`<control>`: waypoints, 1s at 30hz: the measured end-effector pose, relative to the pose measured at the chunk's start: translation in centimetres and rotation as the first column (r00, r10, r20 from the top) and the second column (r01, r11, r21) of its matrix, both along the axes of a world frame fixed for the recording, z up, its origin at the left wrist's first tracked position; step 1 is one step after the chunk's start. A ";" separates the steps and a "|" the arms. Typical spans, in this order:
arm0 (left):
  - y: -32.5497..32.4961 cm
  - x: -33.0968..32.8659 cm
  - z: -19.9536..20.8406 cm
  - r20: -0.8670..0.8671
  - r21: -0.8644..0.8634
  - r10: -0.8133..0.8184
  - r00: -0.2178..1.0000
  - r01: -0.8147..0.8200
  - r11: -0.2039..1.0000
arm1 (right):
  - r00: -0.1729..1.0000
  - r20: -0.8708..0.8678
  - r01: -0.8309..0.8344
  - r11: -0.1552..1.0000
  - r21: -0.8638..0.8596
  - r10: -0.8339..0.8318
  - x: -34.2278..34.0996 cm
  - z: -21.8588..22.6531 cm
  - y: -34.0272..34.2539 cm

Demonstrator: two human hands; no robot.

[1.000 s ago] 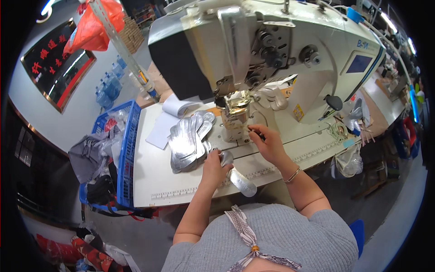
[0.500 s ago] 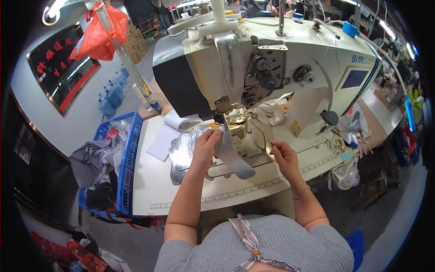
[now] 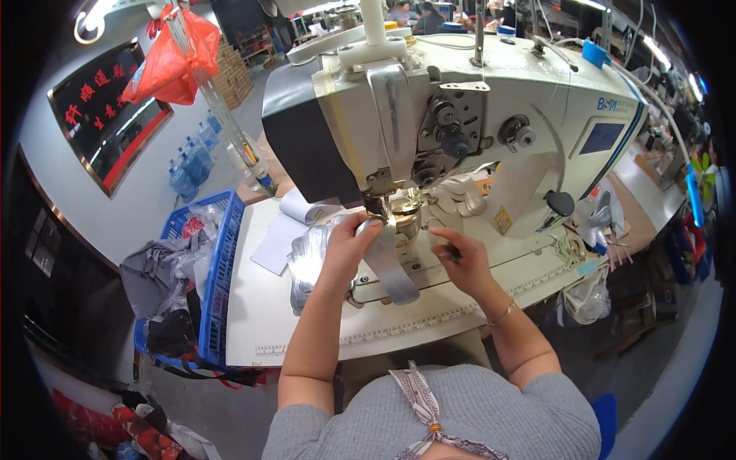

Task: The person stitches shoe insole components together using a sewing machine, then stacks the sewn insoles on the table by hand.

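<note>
My left hand (image 3: 352,244) pinches a curved silver shoe-upper piece (image 3: 396,272) by its upper end, right under the needle area of the sewing machine (image 3: 529,100). The free end of that piece hangs toward me over the machine's bed. To its right, my right hand (image 3: 468,264) is raised with its fingers bent together. Something small and dark shows between those fingers, too unclear to name. Left of my left hand lies a stack of similar silver pieces (image 3: 304,268). Pale sewn pieces (image 3: 462,198) rest behind the needle post.
A ruler strip (image 3: 406,320) runs along the table's front edge. On the left stand an open notepad (image 3: 274,244) and a blue crate (image 3: 221,284) full of cloth and plastic. Tangled thread (image 3: 569,249) lies at the right. A red bag (image 3: 180,57) hangs from a post.
My right hand has moved left, closer to the needle. The silver piece has swung slightly, its free end shifting left, while my left hand keeps its grip near the needle.
</note>
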State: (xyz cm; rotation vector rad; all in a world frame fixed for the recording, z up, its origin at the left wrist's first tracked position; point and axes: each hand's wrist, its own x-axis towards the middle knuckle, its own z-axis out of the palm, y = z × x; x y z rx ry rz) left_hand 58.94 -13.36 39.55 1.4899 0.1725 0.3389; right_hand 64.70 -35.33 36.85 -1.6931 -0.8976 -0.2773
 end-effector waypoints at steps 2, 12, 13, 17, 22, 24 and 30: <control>-0.8 -0.8 -0.6 0.056 0.025 0.036 0.998 -0.038 0.999 | 0.993 0.121 0.007 0.998 -0.059 0.000 0.5 1.9 1.6; -6.5 -3.4 -4.0 0.220 0.052 0.179 0.959 -0.194 0.980 | 0.970 0.226 -0.059 0.987 -0.147 0.092 1.9 2.9 3.5; -6.9 -3.2 -4.2 0.220 0.050 0.177 0.959 -0.193 0.980 | 0.973 0.198 -0.091 0.986 -0.139 0.117 1.8 3.1 3.4; -6.7 -2.9 -4.6 0.236 -0.060 0.156 0.959 -0.146 0.987 | 0.978 0.117 -0.154 0.977 -0.146 0.172 1.9 3.2 3.3; -3.8 -2.1 -3.6 0.092 -0.300 0.041 0.995 -0.011 0.954 | 0.978 0.149 -0.127 0.983 -0.130 0.146 2.3 2.4 3.5; -2.4 -2.0 -1.8 0.069 -0.301 -0.023 0.997 0.043 0.953 | 0.977 0.159 -0.118 0.983 -0.140 0.140 2.1 2.7 3.5; 0.9 -0.3 1.1 0.004 -0.224 -0.202 0.979 0.198 0.954 | 0.972 0.204 -0.089 0.985 -0.145 0.118 2.1 2.5 3.7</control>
